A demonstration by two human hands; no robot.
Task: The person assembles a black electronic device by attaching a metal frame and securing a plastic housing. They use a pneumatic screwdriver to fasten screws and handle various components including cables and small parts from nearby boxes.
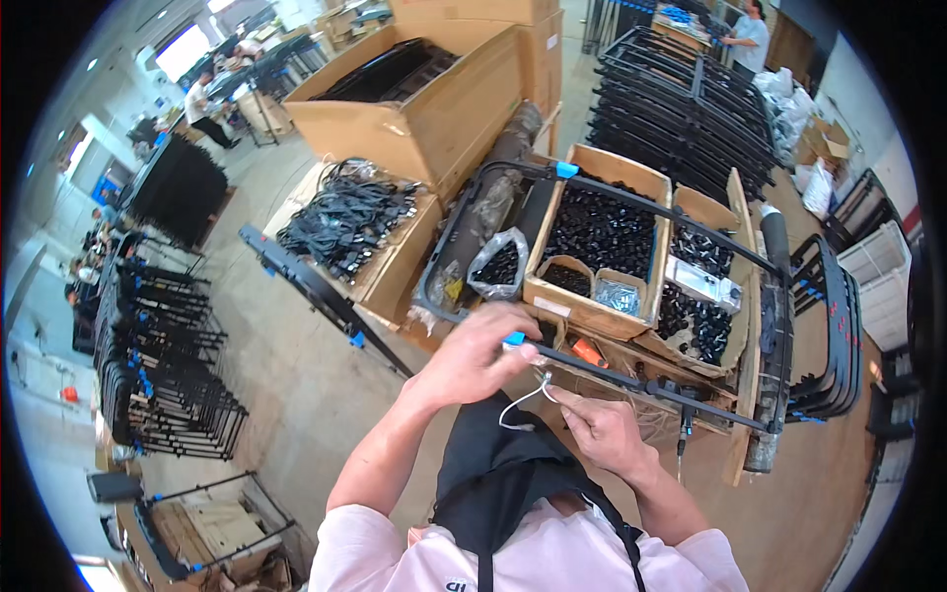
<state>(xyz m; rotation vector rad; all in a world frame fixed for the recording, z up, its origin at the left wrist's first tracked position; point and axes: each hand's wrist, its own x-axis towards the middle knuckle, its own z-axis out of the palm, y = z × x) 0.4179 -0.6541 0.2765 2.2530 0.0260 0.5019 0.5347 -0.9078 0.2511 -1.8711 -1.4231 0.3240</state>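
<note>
A black tubular frame [631, 378] with rounded corners lies across the work stand before me. My left hand [481, 353] is closed round its near bar at the left, beside a blue clip [514, 338]. A thin white cord [509, 407] hangs in a loop just below that bar. My right hand [604, 431] is closed, with thumb and index finger at the cord's upper end, under the bar. Another blue clip [566, 170] sits on the frame's far bar.
Inside the frame stand a wooden box of small black parts [602, 232], a clear bag [498, 264] and an orange-handled tool [589, 353]. Left is a carton of dark cables [350, 222]. Stacked black frames [681, 109] stand behind. Another person [752, 41] stands far right.
</note>
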